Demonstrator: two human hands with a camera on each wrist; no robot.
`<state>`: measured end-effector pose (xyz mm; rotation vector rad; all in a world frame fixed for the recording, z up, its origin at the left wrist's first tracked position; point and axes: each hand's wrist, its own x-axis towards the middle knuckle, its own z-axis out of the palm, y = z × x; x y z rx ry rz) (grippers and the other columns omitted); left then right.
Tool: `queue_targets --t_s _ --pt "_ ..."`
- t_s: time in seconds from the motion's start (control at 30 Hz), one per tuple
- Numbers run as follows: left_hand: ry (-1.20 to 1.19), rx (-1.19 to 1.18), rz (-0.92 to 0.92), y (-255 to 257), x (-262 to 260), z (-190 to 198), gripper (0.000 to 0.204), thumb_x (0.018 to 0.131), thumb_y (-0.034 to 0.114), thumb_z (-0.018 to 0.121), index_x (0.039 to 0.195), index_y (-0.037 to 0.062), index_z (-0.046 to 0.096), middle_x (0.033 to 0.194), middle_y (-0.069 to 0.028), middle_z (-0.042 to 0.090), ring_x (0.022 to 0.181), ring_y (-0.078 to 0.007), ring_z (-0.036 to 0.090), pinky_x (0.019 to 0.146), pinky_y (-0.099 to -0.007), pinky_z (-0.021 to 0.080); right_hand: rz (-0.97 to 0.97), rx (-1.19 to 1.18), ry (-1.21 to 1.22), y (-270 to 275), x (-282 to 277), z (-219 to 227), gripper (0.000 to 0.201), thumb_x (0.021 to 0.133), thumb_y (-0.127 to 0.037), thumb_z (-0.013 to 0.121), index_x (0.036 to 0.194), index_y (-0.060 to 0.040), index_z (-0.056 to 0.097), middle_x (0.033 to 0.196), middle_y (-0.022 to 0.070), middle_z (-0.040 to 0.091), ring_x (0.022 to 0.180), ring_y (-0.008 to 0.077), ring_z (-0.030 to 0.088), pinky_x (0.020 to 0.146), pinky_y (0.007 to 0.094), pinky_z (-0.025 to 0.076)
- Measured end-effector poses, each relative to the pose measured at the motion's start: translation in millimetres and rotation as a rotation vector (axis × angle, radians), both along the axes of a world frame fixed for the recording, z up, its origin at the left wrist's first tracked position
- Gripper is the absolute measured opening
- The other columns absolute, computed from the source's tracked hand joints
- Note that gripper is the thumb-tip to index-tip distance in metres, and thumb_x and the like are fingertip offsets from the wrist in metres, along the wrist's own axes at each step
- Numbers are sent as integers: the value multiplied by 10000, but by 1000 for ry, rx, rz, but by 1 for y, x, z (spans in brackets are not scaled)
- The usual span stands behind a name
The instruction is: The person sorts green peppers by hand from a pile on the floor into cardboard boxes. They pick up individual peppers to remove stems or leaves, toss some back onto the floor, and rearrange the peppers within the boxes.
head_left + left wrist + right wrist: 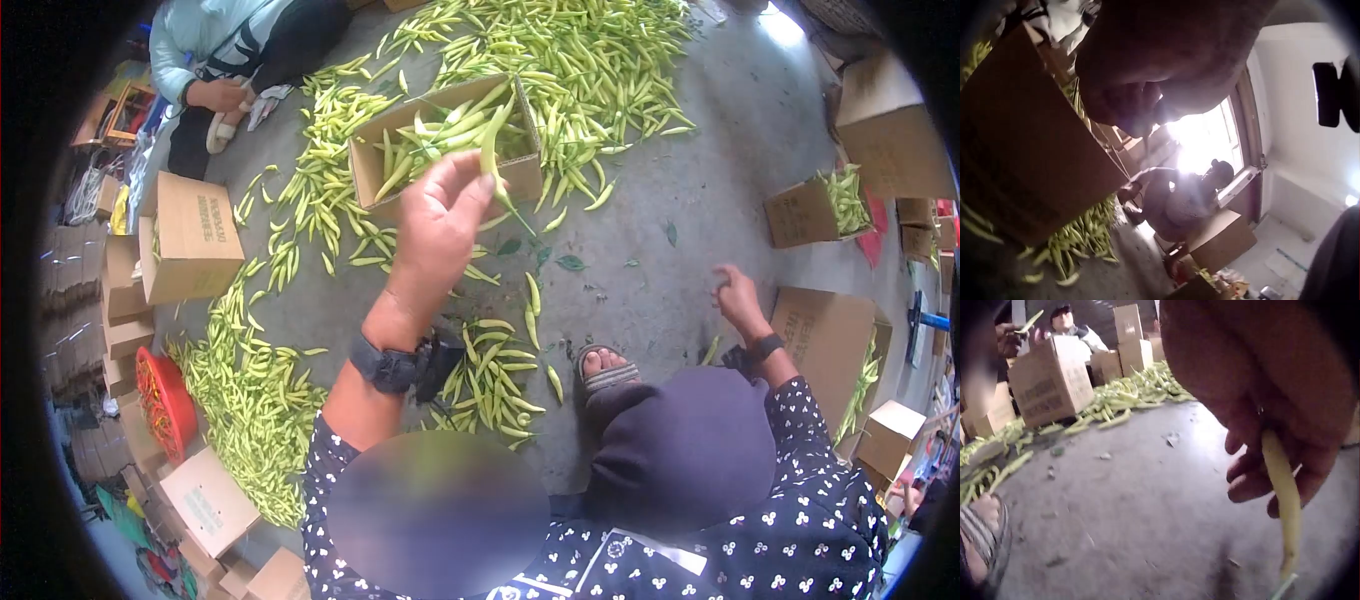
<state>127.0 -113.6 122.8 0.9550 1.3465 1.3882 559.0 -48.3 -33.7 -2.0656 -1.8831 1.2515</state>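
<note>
My left hand (440, 215) pinches a pale green chili pepper (490, 150) between thumb and fingers, its thin stem pointing down. This hand is over an open cardboard box (370, 160) partly filled with similar peppers. In the left wrist view the hand (1160, 69) is dark against the light, beside the box's wall (1035, 144). Off to the right, my right hand (740, 300) is low over the floor. In the right wrist view, that hand (1266, 394) holds another yellow-green chili pepper (1282, 500), which hangs downward from the thumb and fingers.
A large heap of peppers (600, 70) spreads behind the box, with another pile (245, 410) at left. Several peppers (490, 375) lie near my sandalled foot (605, 370). Cardboard boxes (195, 240) and a red basket (165, 400) line the sides. Another person (215, 60) sits at upper left.
</note>
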Motion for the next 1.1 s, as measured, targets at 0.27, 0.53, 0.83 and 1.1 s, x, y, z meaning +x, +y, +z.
queue_targets --t_s 0.27,0.53,0.83,1.1 --pt "1171 179 68 29 -52 -3 238 794 118 660 1022 54 679 1001 -122 633 875 -286 617 794 -376 483 487 -265 -434 -39 26 22 325 706 -121 542 986 -106 706 992 223 651 978 376 611 854 416 487" --pt "1391 221 -180 8 -41 -22 382 852 310 625 1173 103 627 1312 -141 533 1207 -357 487 997 -435 393 149 176 442 30 -146 71 516 879 -315 629 1270 -7 494 1060 175 657 897 250 642 730 345 513" --pt "1340 172 -205 13 -49 -29 359 870 336 595 1158 127 641 1297 -144 544 1216 -362 484 1014 -452 378 183 -217 695 59 -298 108 507 829 -295 581 1195 46 496 877 139 633 656 198 612 470 318 478" --pt "1235 339 250 -7 -67 -3 203 834 162 624 1008 59 638 1104 -144 607 1040 -319 583 897 -380 470 242 -151 460 74 -301 104 449 857 -276 568 1208 -21 451 990 131 566 798 240 629 591 402 546"
